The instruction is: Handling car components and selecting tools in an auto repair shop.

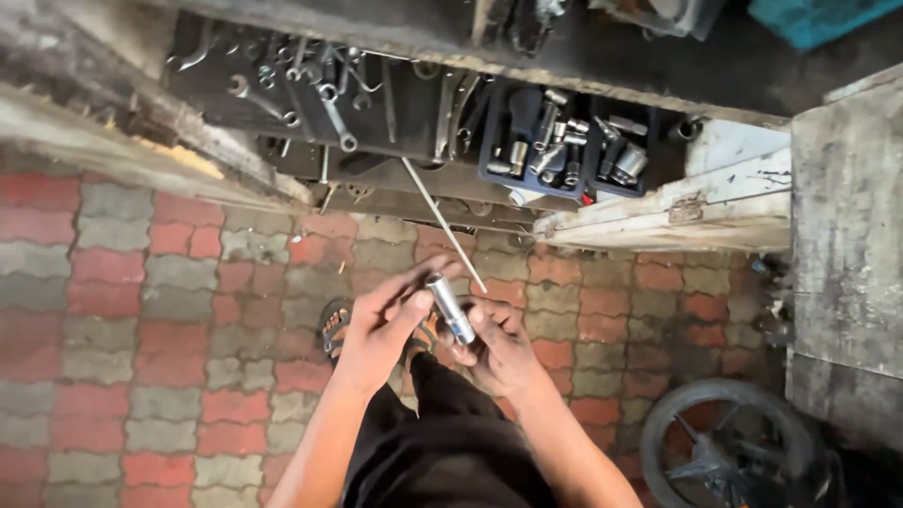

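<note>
Our left hand point(381, 329) and right hand point(499, 348) both gripping a metal socket point(449, 307), fingers closed around it, above paving bricks point(169, 310), tool tray point(555, 141) ahead

A repair workshop: spanners point(324, 99) and sockets point(564, 141) at twelve o'clock, wheel point(724, 452) at four, paving point(169, 329).

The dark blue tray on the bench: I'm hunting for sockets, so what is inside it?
The dark blue tray holds a jumble of metal sockets and a dark handled tool. Pieces overlap, so anything beneath them and the tray's floor is hidden.
</note>
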